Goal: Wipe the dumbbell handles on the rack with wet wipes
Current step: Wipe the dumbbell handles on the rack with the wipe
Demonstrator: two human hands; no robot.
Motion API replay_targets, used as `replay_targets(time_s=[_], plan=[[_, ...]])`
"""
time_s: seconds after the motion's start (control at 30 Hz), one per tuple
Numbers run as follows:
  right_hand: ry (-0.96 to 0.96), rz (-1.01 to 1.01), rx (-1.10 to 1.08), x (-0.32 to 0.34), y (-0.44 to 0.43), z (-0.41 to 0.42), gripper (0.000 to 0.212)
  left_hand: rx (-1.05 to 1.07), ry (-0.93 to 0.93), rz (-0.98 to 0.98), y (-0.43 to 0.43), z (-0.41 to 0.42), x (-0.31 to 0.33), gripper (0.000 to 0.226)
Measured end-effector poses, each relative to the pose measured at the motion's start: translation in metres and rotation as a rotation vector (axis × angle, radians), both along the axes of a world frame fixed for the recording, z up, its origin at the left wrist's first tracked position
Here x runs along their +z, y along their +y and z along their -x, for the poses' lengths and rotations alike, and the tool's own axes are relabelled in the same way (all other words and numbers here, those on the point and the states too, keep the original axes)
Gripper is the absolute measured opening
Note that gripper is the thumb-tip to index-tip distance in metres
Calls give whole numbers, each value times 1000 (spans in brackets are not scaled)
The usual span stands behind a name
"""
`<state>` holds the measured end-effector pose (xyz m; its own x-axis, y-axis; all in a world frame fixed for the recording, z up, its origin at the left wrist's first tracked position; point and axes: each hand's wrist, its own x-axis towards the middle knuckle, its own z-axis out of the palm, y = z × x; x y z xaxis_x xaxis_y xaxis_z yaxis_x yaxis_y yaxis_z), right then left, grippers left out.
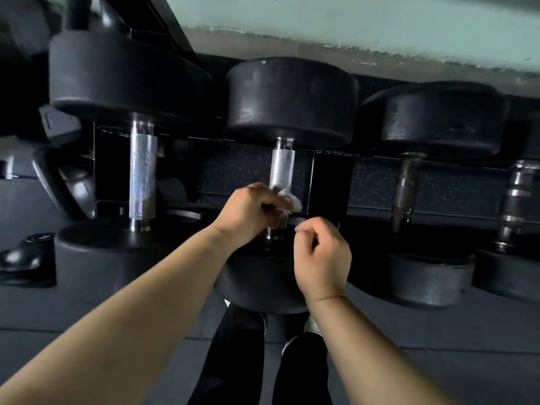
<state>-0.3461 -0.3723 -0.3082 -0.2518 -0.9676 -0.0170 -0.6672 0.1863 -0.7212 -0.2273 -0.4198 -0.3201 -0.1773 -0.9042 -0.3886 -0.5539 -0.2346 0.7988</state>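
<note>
Gripping the wipe (290,200) round the middle handle's (282,168) near end, the left hand (248,211) is facing bare handle running away toward the rack's (330,185) back, while the right hand (321,252) is curling its fingers empty beside it.

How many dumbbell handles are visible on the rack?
4: a bright handle on the left, the middle handle under the left hand, a dark handle to its right, a banded handle at the right edge. More may be hidden.
</note>
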Motion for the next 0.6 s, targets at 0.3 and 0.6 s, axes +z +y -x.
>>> replay_targets(time_s=[0.3,0.6], plan=[[15,42,8,-1,-1,1,27,-293,-159,153,-3,-1,6,18],[63,3,-18,0,-2,-1,28,-182,-183,-24,-2,1,12,18]])
